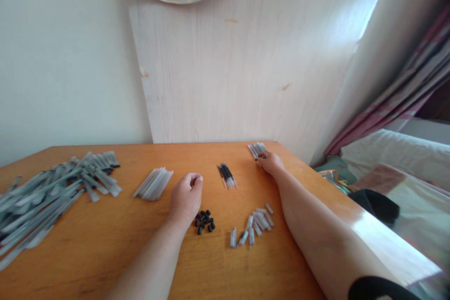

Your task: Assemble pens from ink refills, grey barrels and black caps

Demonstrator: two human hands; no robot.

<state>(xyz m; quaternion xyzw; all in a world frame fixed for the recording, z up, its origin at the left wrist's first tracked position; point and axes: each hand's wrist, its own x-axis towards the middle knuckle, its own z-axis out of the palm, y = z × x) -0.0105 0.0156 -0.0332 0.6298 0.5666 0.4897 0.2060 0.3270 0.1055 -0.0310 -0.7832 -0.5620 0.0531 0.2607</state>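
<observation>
My left hand (187,197) is curled closed above the table, just behind a small pile of black plugs (204,221). What its fingers hold, if anything, is hidden. At the far right of the table, my right hand (271,163) reaches to a row of slim clear pens (257,150). Its fingers are pinched at the near end of one pen, partly covering it. Between the hands lies a bundle of black pen refills (227,175) with pale tips. Short clear pen caps (260,221) lie scattered nearer to me, left of my right forearm.
Left of my left hand is a stack of clear pen barrels (153,183). A large heap of long clear plastic-wrapped pieces (52,194) covers the table's left side. A wall panel (225,79) stands behind the wooden table (116,239); a bed (415,187) is at right.
</observation>
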